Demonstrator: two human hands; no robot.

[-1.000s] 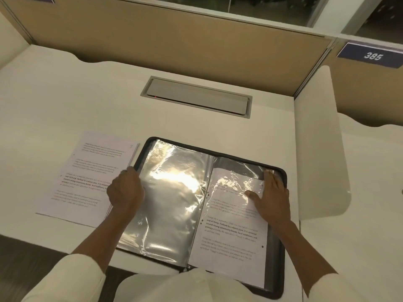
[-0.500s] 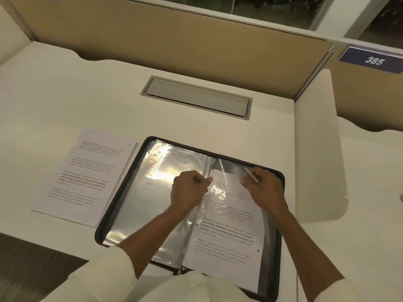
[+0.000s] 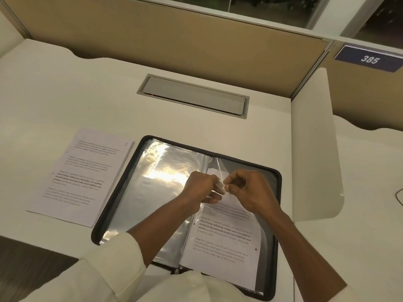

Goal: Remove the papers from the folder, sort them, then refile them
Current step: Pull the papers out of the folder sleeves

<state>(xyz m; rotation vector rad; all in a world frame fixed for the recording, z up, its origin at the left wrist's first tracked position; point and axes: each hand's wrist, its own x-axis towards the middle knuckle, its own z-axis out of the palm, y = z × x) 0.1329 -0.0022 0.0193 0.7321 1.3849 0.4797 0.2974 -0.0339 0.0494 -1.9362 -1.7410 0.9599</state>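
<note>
A black zip folder (image 3: pixel 275 214) lies open on the desk with clear plastic sleeves (image 3: pixel 157 184) inside. On its right page a printed sheet (image 3: pixel 224 240) sits in a sleeve. My left hand (image 3: pixel 201 188) and my right hand (image 3: pixel 250 190) meet over the top of that sleeve. Each pinches at the clear plastic edge and the paper's top corner. Part of the plastic stands lifted between the hands. A stack of printed papers (image 3: pixel 80 177) lies left of the folder.
A grey cable hatch (image 3: pixel 194 97) is set in the desk behind the folder. A white divider panel (image 3: pixel 314 149) stands on the right, a tan partition at the back. A dark cable (image 3: pixel 399 195) shows at the far right.
My left hand has left the folder's left edge and moved to the centre. My right hand has lifted off the right page and curled. Both now pinch the sleeve's top.
</note>
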